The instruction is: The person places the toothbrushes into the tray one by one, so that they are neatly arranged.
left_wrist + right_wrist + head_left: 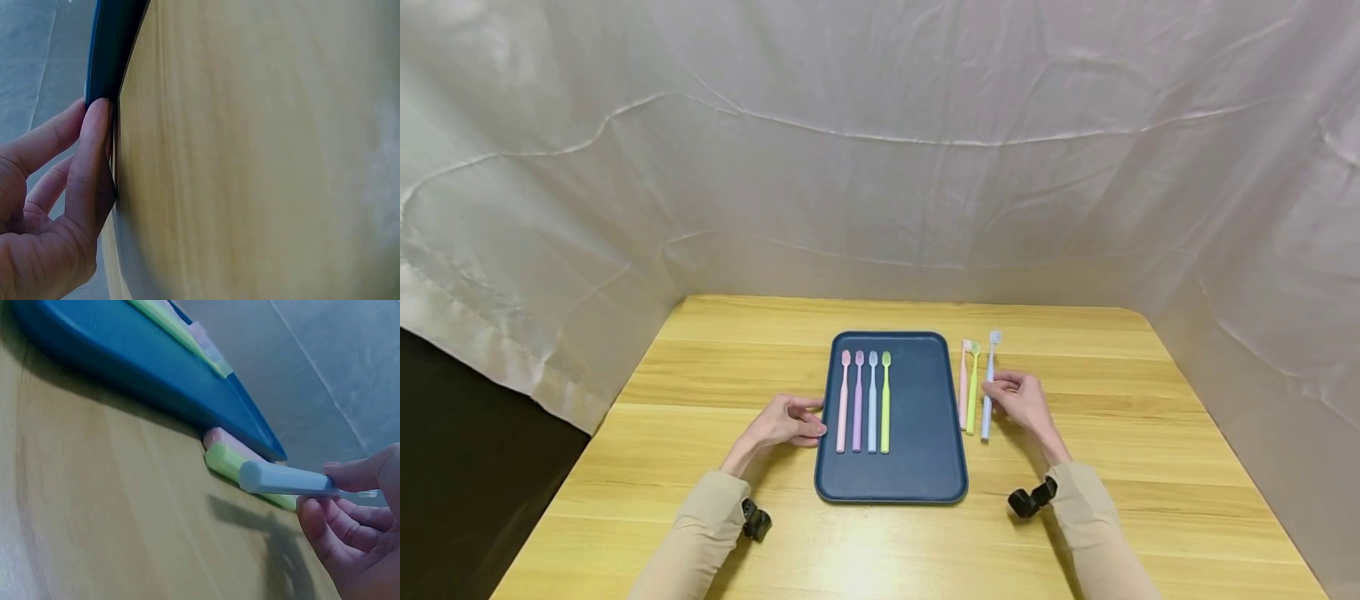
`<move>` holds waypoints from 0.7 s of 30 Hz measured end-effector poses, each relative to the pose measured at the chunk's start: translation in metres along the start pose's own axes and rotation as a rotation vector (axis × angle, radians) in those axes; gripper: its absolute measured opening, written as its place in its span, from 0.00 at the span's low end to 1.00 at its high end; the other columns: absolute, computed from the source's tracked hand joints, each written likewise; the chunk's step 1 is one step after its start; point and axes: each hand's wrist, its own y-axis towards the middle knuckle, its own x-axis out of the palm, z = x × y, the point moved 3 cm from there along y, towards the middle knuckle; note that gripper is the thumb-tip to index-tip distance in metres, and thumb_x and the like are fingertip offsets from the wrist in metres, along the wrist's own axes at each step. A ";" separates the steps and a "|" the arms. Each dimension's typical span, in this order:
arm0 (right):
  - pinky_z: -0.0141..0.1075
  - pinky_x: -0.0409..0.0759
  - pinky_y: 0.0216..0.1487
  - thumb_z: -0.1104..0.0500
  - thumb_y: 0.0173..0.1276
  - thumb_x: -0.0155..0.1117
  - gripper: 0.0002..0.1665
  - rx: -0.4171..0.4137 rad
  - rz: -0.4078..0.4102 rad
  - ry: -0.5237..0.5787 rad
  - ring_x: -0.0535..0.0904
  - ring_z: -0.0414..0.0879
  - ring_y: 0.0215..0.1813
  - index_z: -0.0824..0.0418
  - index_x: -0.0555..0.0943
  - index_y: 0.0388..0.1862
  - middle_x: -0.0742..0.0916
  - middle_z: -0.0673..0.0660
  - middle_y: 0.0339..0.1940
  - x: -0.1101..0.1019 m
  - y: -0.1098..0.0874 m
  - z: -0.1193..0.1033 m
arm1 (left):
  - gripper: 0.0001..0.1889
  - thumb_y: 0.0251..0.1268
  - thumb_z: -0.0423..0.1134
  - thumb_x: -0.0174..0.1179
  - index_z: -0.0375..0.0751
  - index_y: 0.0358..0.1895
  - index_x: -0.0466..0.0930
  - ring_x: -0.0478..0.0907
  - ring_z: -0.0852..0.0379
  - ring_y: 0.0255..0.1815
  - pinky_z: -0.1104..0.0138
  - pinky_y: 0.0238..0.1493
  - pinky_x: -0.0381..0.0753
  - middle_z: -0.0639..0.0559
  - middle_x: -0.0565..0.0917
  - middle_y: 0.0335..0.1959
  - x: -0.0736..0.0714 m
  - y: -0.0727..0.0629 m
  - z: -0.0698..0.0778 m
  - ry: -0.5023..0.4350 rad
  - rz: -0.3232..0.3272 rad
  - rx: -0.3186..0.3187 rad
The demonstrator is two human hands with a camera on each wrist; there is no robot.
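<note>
My right hand (1021,400) pinches a light blue toothbrush (988,408) by its handle, bristle end pointing away from me. In the right wrist view the handle (284,479) is lifted a little above the table, its shadow below. Close by, a pink toothbrush (963,387) and a yellow-green toothbrush (973,392) lie side by side, right of a dark blue tray (925,417). At the tray's left rim my left hand (786,422) holds the edge between thumb and fingers, seen closely in the left wrist view (69,187).
On the tray's left half lie a pink toothbrush (842,408), a purple one (857,408), a blue one (872,408) and a green one (886,408), in a parallel row with heads away from me. A pale curtain (880,208) hangs behind the wooden table (715,358).
</note>
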 end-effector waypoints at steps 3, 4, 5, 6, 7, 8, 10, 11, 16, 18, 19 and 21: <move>0.28 0.89 0.32 0.64 0.70 0.65 0.24 -0.021 -0.015 0.000 0.81 0.31 0.25 0.80 0.76 0.58 0.89 0.50 0.31 0.003 -0.001 -0.004 | 0.34 0.61 0.22 0.65 0.19 0.70 0.63 0.86 0.59 0.32 0.63 0.43 0.94 0.41 0.86 0.37 0.000 0.000 0.000 0.003 0.003 0.000; 0.29 0.90 0.33 0.64 0.70 0.65 0.23 -0.025 -0.018 0.000 0.81 0.31 0.26 0.80 0.77 0.57 0.89 0.51 0.32 0.004 -0.001 -0.006 | 0.34 0.61 0.22 0.65 0.19 0.70 0.63 0.86 0.59 0.32 0.63 0.43 0.94 0.41 0.86 0.37 0.000 0.000 0.000 0.004 0.004 -0.001; 0.30 0.90 0.34 0.64 0.70 0.65 0.23 -0.029 -0.019 -0.002 0.81 0.31 0.26 0.80 0.77 0.57 0.88 0.52 0.32 0.005 -0.001 -0.007 | 0.34 0.61 0.22 0.65 0.20 0.70 0.63 0.86 0.59 0.32 0.63 0.43 0.94 0.41 0.86 0.37 0.000 0.000 0.000 0.004 0.005 -0.002; 0.30 0.91 0.34 0.64 0.70 0.65 0.22 -0.034 -0.020 -0.004 0.81 0.32 0.26 0.80 0.78 0.56 0.88 0.53 0.32 0.007 -0.001 -0.008 | 0.34 0.61 0.22 0.65 0.20 0.70 0.63 0.86 0.58 0.32 0.63 0.43 0.94 0.41 0.86 0.38 0.000 0.000 0.000 0.005 0.005 -0.002; 0.30 0.90 0.33 0.64 0.70 0.65 0.22 -0.038 -0.021 -0.006 0.81 0.32 0.26 0.80 0.78 0.56 0.88 0.54 0.32 0.008 -0.001 -0.009 | 0.34 0.61 0.22 0.65 0.20 0.70 0.63 0.86 0.58 0.32 0.63 0.43 0.94 0.41 0.86 0.38 0.000 0.000 0.000 0.005 0.006 -0.002; 0.31 0.90 0.33 0.64 0.70 0.65 0.22 -0.045 -0.028 -0.009 0.81 0.33 0.26 0.80 0.78 0.55 0.88 0.54 0.32 0.010 -0.002 -0.010 | 0.34 0.61 0.22 0.65 0.20 0.70 0.63 0.86 0.58 0.32 0.63 0.43 0.94 0.41 0.86 0.38 0.000 0.000 0.000 0.005 0.005 -0.002; 0.30 0.90 0.31 0.65 0.70 0.65 0.21 -0.053 -0.032 -0.009 0.81 0.35 0.26 0.80 0.79 0.54 0.88 0.55 0.32 0.013 -0.002 -0.012 | 0.34 0.61 0.22 0.65 0.20 0.70 0.63 0.86 0.59 0.32 0.63 0.43 0.94 0.41 0.86 0.38 0.000 0.000 0.000 0.004 0.004 -0.003; 0.29 0.90 0.31 0.64 0.70 0.65 0.21 -0.058 -0.034 -0.013 0.81 0.35 0.26 0.80 0.79 0.54 0.88 0.55 0.32 0.014 -0.002 -0.012 | 0.34 0.61 0.22 0.65 0.20 0.71 0.63 0.86 0.59 0.32 0.63 0.43 0.94 0.41 0.86 0.38 0.000 0.000 0.000 0.003 0.004 -0.004; 0.30 0.89 0.29 0.64 0.70 0.65 0.20 -0.062 -0.044 -0.024 0.81 0.37 0.24 0.80 0.78 0.52 0.87 0.57 0.30 0.021 -0.003 -0.017 | 0.34 0.61 0.22 0.65 0.20 0.71 0.62 0.86 0.59 0.32 0.64 0.43 0.94 0.41 0.86 0.38 0.000 -0.001 0.001 0.000 0.002 -0.004; 0.31 0.89 0.28 0.63 0.70 0.65 0.19 -0.058 -0.050 -0.024 0.81 0.37 0.24 0.79 0.79 0.51 0.87 0.59 0.31 0.024 -0.003 -0.020 | 0.34 0.61 0.22 0.65 0.20 0.71 0.62 0.86 0.59 0.32 0.64 0.43 0.94 0.41 0.86 0.38 0.000 -0.001 0.001 -0.001 0.003 -0.005; 0.31 0.89 0.28 0.63 0.70 0.65 0.19 -0.064 -0.059 -0.025 0.81 0.38 0.24 0.79 0.78 0.51 0.87 0.60 0.31 0.026 -0.004 -0.021 | 0.34 0.61 0.22 0.65 0.20 0.71 0.62 0.86 0.59 0.32 0.64 0.43 0.94 0.41 0.86 0.38 0.000 -0.001 0.001 -0.001 0.003 -0.004; 0.32 0.89 0.28 0.64 0.70 0.65 0.17 -0.065 -0.069 -0.016 0.81 0.38 0.24 0.79 0.79 0.49 0.87 0.61 0.30 0.029 -0.004 -0.024 | 0.34 0.61 0.22 0.65 0.20 0.71 0.62 0.86 0.59 0.32 0.64 0.43 0.94 0.41 0.86 0.37 0.000 -0.001 0.001 -0.002 0.005 -0.004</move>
